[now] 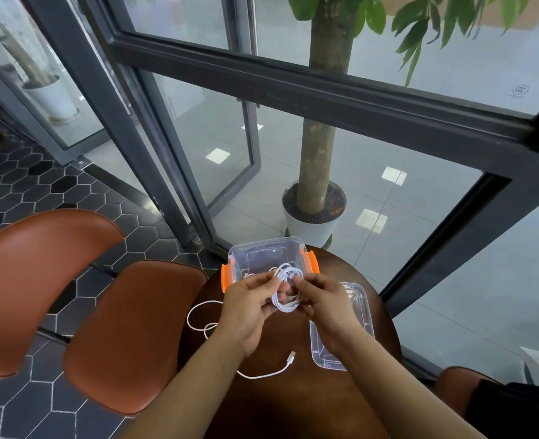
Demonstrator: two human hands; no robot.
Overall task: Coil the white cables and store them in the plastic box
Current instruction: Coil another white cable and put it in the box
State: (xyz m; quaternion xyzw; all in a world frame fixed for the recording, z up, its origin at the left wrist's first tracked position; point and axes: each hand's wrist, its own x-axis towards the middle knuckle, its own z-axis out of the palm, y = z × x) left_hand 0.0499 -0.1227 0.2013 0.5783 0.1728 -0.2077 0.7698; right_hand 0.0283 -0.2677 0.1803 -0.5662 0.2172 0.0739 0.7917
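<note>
A coiled white cable [285,288] hangs between my two hands above the near edge of the clear plastic box [268,255], which has orange side clips. My left hand [249,308] grips the left side of the coil. My right hand [326,307] pinches its right side. A second white cable [203,321] lies loose on the dark round table [280,400]; it runs under my left forearm and its plug end lies near the table's middle.
The box's clear lid [356,315] lies on the table to the right, partly under my right hand. A brown chair [128,331] stands at the left. A potted tree [315,217] and glass walls are behind the table.
</note>
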